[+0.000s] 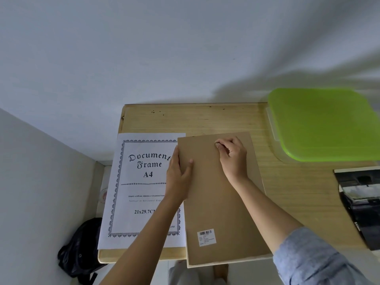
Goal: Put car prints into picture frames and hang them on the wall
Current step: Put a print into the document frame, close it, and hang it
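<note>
A picture frame (218, 206) lies face down on the wooden table (205, 118), its brown backing board up, a barcode sticker (206, 237) near its front end. My left hand (178, 173) holds the frame's left edge, thumb on the board. My right hand (232, 155) has its fingers curled, pinching something small near the board's far end; what it pinches is hidden. To the left lies the white insert sheet (139, 188) printed "Document Frame A4". Dark car prints (362, 200) lie at the table's right edge.
A green-lidded plastic box (322, 124) stands at the table's back right. White walls close in behind and on the left. On the floor by the table's left front corner sits a black bag (82, 247). The frame overhangs the table's front edge.
</note>
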A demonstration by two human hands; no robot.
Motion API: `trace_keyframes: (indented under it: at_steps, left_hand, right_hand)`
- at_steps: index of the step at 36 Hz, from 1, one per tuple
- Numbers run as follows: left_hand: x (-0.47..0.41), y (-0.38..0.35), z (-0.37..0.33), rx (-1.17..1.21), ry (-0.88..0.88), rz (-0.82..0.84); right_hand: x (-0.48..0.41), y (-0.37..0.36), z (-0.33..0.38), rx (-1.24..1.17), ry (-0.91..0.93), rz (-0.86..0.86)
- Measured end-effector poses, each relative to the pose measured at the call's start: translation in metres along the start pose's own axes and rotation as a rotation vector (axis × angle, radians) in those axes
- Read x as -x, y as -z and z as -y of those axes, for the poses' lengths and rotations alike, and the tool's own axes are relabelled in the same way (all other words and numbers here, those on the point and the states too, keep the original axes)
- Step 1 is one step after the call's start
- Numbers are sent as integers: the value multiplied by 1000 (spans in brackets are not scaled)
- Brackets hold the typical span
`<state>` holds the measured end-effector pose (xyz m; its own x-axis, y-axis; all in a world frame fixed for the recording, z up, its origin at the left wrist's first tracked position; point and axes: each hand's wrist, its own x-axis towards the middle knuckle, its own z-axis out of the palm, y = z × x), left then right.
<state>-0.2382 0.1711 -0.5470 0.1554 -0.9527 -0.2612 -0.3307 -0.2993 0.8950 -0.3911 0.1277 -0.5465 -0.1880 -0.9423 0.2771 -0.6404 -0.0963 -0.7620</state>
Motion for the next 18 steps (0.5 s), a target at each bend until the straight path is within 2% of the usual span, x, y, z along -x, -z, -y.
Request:
trace_keyframes:
  at_steps: [6, 10, 12, 15, 18]
  left_hand:
    - [-3, -8, -4, 56, 35, -53]
    - [-5, -11, -4, 49, 43, -73]
    - [-5, -11, -3, 43, 42, -69]
    - [-6, -11, -2, 32, 40, -63]
    - [-7, -10, -1, 37, 47, -58]
  right_hand:
    - [1, -4, -2, 43, 8, 18]
    - [0, 3, 0, 77, 21, 94]
    - [2, 14, -2, 119, 2, 67]
    - [13, 34, -13, 142, -140, -36]
    - [28, 48, -25, 144, -288, -9]
